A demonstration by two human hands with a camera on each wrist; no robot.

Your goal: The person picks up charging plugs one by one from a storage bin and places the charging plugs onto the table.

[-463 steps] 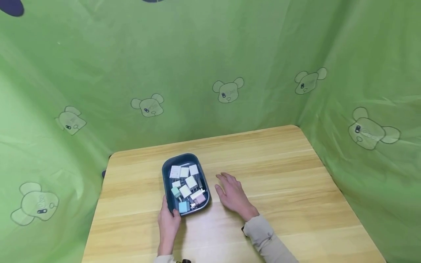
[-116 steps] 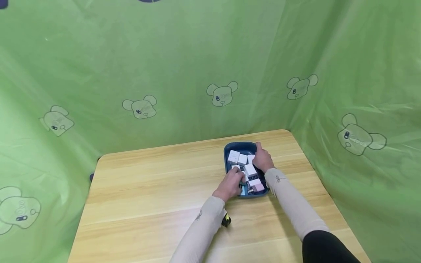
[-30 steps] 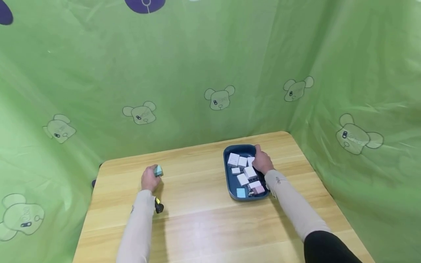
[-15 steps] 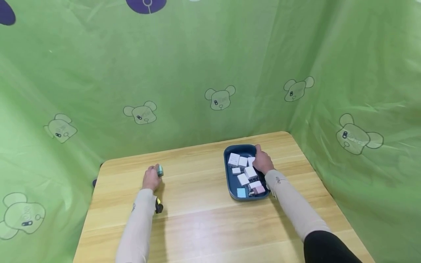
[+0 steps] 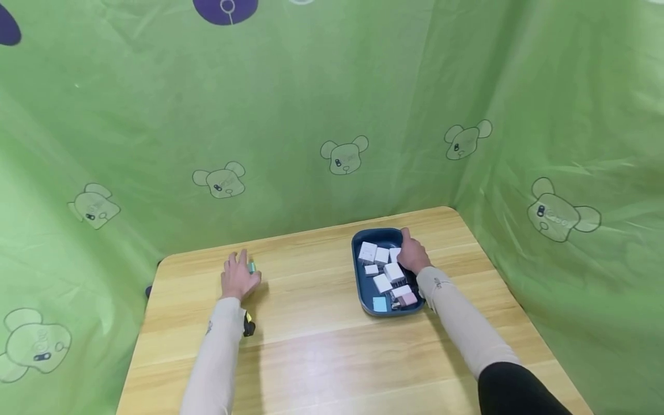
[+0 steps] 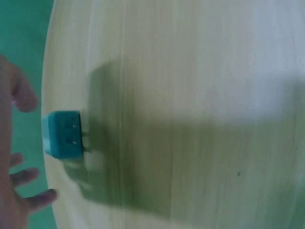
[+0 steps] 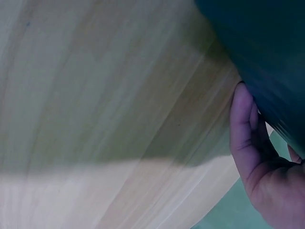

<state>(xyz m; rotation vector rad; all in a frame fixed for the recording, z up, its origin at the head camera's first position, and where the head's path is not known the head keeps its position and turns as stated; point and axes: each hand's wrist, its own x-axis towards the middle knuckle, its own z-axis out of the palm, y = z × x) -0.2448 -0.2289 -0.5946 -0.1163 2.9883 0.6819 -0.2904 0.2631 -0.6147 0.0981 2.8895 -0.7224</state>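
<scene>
**Left hand spread beside the green plug, right hand gripping the tray**

In the head view, the left hand point(image 5: 240, 279) is near the far left corner of the counter point(image 5: 311, 340), its fingers spread and pinching nothing. The green plug point(image 5: 252, 267) lies just beside it, between the hand and the far edge, partly hidden by the hand. Toward the far right corner, the right hand point(image 5: 413, 255) grips the right rim of the dark blue tray point(image 5: 366, 289). In the tray are several white plugs point(image 5: 393, 273), a blue plug point(image 5: 380, 304) in the near left corner and a pink plug point(image 5: 408, 298) by the near right one. A black device point(image 5: 249, 324) shows at the left wrist. Green cloth point(image 5: 290, 86) with bear outlines hangs behind the counter.

In the left wrist view, the green plug sits close to the counter's edge, metal pins showing on the side turned away from that edge. The fingers point(image 6: 25, 177) are apart from one another, with a gap showing between them and the plug.

In the right wrist view, the fingers point(image 7: 244, 121) lie against the outer wall of the tray, close together; how the thumb lies I cannot tell.
</scene>
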